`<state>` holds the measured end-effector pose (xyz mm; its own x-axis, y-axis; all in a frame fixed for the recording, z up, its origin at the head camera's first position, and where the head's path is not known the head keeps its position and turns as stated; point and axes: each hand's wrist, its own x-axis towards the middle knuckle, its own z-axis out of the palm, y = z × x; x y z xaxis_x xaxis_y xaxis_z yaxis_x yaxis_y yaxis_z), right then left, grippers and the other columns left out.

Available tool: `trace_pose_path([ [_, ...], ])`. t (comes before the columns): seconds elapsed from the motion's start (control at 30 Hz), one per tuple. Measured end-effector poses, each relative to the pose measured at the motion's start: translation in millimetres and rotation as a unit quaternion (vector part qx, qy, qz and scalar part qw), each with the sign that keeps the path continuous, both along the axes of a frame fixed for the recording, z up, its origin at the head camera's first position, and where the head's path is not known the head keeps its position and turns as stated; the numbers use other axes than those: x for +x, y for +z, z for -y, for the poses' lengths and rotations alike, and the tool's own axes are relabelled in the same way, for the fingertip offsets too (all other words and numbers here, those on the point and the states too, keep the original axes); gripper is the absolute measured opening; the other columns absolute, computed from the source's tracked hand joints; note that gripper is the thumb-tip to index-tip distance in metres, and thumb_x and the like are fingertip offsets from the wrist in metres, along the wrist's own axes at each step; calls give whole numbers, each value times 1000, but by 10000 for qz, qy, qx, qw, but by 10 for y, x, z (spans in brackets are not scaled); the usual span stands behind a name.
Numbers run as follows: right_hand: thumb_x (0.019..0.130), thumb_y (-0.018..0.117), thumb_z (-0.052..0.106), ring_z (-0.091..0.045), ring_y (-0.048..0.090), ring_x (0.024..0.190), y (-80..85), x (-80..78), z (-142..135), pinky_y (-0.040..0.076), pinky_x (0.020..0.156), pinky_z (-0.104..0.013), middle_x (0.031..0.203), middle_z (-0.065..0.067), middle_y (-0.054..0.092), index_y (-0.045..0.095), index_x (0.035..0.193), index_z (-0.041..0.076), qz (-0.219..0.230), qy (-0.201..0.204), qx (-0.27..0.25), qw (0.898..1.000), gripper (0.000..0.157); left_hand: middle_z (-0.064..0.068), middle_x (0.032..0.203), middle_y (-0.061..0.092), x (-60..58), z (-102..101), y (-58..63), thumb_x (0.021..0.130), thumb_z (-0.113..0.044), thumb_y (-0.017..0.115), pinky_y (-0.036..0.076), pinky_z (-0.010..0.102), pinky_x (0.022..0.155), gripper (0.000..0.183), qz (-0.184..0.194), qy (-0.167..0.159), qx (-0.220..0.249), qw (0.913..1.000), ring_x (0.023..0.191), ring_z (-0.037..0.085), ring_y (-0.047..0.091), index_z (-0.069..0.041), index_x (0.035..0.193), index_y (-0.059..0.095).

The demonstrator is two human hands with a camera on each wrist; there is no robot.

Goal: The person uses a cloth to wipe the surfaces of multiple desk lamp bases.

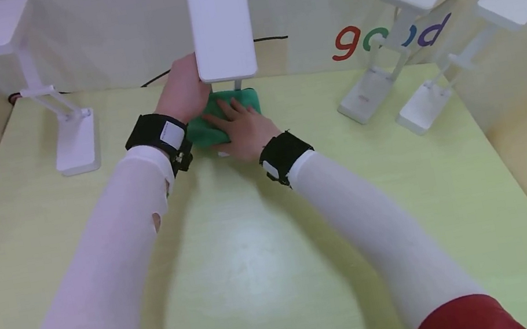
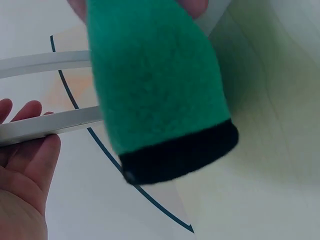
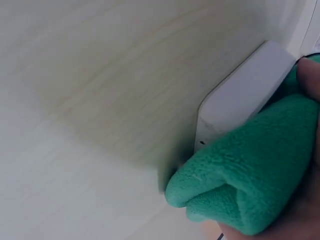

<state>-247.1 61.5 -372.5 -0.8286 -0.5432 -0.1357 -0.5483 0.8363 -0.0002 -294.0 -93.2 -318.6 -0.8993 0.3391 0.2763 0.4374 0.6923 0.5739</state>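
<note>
The lamp (image 1: 220, 25) in front of me stands close to the far edge of the desk (image 1: 253, 284), roughly midway between the two far corners, with its flat white head above my work. My left grip (image 1: 184, 91), partly hidden behind the lamp head, is closed on one of the two pale bars (image 2: 75, 117) of the lamp's arm, thumb on one side and fingers on the other. My right grip (image 1: 250, 133) is not clenched: its fingers lie spread and fairly straight, pressing a green cloth (image 1: 202, 133) against the lamp's base (image 3: 245, 92). The cloth is bunched in folds over part of the base, some white plastic shows bare beside it, and a dark strip (image 2: 182, 155) runs along one edge. A second lamp (image 1: 75, 142) stands near the far left corner; a third lamp (image 1: 367, 94) and a fourth lamp (image 1: 425, 105) stand side by side near the far right corner. Coloured letters (image 1: 347, 43) mark the wall behind those two.
</note>
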Motion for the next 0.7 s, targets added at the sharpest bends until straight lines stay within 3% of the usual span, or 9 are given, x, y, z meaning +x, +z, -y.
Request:
trace_pose_path([
  [0.23, 102, 41, 56, -37, 9, 145, 34, 317, -86, 21, 117, -53, 163, -14, 13, 20, 159, 29, -110, 489, -22, 9987, 66, 17, 129, 60, 32, 11, -17, 98, 7, 37, 44, 39, 103, 41, 27, 2, -202, 9998, 119, 24, 53, -2, 135, 54],
  [0.4, 103, 41, 54, -40, 11, 144, 46, 504, -114, 21, 116, -56, 162, -15, 16, 23, 158, 29, -85, 682, -138, 9975, 63, 17, 130, 59, 77, -19, -5, 97, 10, 38, 42, 39, 106, 43, 179, 188, -177, 9995, 121, 24, 52, -1, 135, 54],
  [0.5, 102, 41, 54, -37, 8, 145, -23, 478, -114, 19, 117, -55, 163, -13, 15, 24, 157, 33, -135, 681, -222, 9973, 61, 16, 132, 58, 98, -39, -7, 94, 12, 39, 41, 37, 106, 46, 238, 281, -91, 9993, 122, 23, 51, -1, 136, 52],
  [0.7, 102, 40, 58, -32, 3, 146, -101, 225, -108, 15, 118, -52, 164, -9, 12, 26, 156, 38, -201, 543, -390, 9976, 59, 17, 130, 59, 93, -74, 7, 92, 13, 40, 40, 38, 107, 45, 177, 310, -45, 9994, 122, 24, 50, 2, 134, 53],
])
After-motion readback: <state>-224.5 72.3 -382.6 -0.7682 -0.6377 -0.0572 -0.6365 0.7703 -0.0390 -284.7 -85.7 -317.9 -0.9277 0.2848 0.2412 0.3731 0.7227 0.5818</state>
